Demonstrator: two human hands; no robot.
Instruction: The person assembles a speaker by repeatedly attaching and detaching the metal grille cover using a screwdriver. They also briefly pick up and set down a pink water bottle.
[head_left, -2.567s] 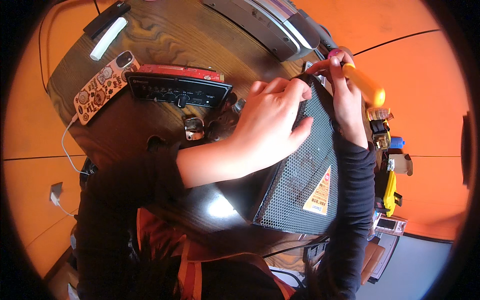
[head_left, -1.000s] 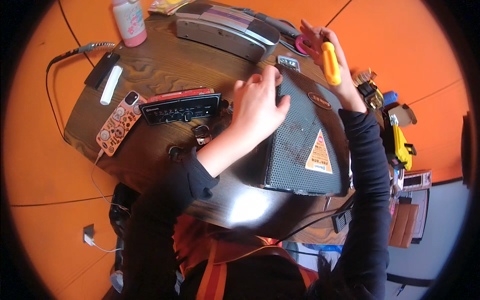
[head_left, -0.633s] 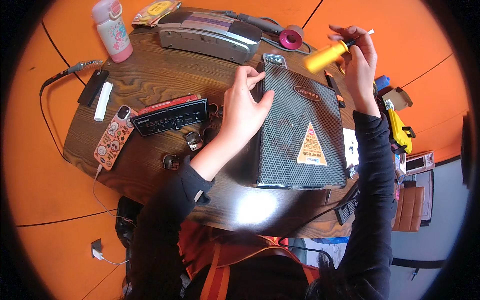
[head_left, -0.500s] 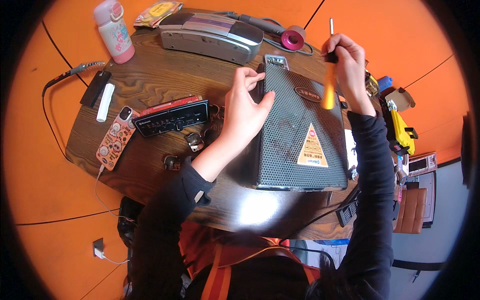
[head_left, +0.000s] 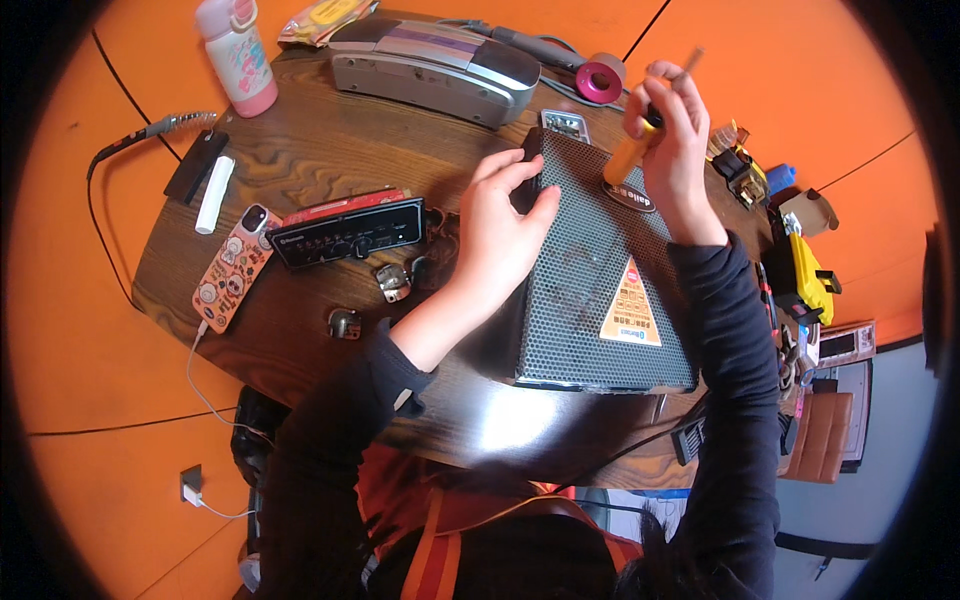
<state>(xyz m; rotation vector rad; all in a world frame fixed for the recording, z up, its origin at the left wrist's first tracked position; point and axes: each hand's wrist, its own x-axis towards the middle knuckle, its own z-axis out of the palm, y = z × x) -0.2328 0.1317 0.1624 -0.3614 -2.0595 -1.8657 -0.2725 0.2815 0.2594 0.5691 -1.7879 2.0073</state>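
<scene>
A black box speaker (head_left: 575, 290) with a perforated metal grille, an oval badge and a triangular orange sticker lies face up on the table. My left hand (head_left: 500, 220) rests at its left edge, thumb spread away from the fingers, fingertips on the rim. Above the grille's far right part, my right hand (head_left: 678, 150) is closed around a screwdriver (head_left: 626, 160). Its yellow handle points down toward the badge, while its blurred shaft sticks up past my fingers. To the left, a black control panel (head_left: 350, 232) with a knob leans beside loose metal clamps (head_left: 392, 282).
A grey curved device (head_left: 430, 75) lies at the back, with a hair dryer (head_left: 598, 80) beside it. A small tray (head_left: 565, 125) of screws touches the speaker's far side. A phone (head_left: 235, 268) on a cable, a white stick (head_left: 214, 195) and a bottle (head_left: 237, 60) occupy the left.
My right hand has shifted left and turned, so the screwdriver now slants, with its handle swung left over the badge. My left hand stays at the speaker's edge. The view has shifted slightly.
</scene>
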